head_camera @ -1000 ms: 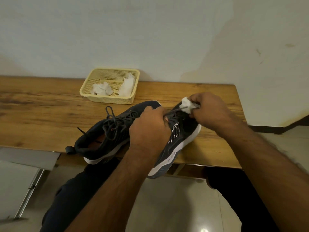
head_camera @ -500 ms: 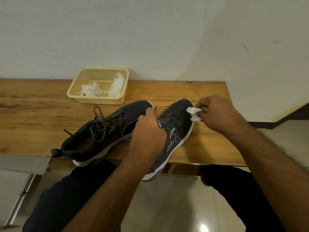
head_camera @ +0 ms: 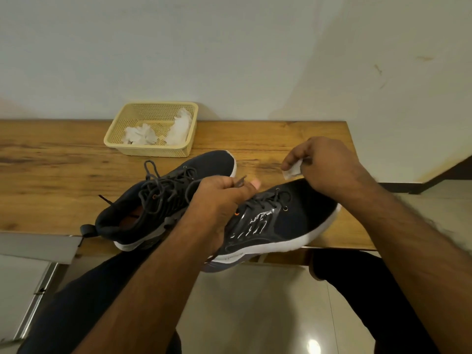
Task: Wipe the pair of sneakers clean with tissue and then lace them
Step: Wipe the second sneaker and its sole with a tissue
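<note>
Tissue scrap (head_camera: 293,171) pinched in right hand (head_camera: 329,167) at two o'clock; left hand (head_camera: 219,200) grips lace tip (head_camera: 240,181), which may slip while threading the near sneaker (head_camera: 293,221).

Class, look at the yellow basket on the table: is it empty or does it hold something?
Not empty. The basket holds two crumpled white tissues, one at its left, one against its right wall.

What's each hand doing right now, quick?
Left hand: closed, pinching the lace end of the right-side sneaker.
Right hand: closed, holding a small piece of tissue.
</note>
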